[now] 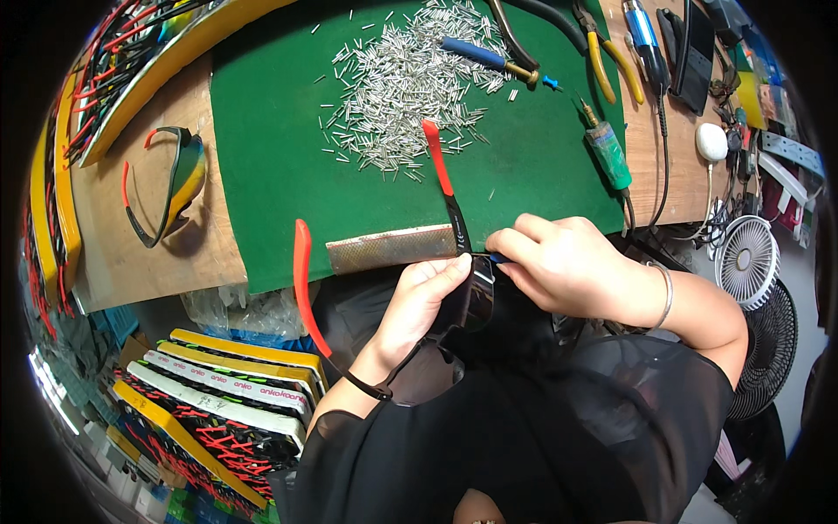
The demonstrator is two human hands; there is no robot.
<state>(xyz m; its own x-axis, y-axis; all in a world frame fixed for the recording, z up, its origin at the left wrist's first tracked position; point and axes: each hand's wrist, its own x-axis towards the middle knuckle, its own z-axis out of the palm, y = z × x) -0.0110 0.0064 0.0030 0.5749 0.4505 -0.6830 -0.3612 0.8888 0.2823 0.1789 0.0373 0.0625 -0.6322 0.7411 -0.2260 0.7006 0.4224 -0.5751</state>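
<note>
My left hand (421,301) is closed on a pair of sunglasses (432,371) with dark lenses and black arms ending in red tips. One arm stands up over the green mat; the other curves past my left wrist. Close beside it, my right hand (559,262) pinches a small dark blue thing (498,258) against the frame near the hinge; its kind is mostly hidden by the fingers. A worn metal bar with a textured face (393,249) lies at the mat's near edge, just beyond my left hand. Farther off is a heap of small metal pins (406,96).
On the green mat (271,157) lie a blue-handled tool (476,52) and a corded green-handled tool (608,153). Yellow-handled pliers (602,74) rest at its right edge. Other sunglasses (179,188) sit at left. Trays of glasses (218,419) stand lower left, a white fan (748,262) right.
</note>
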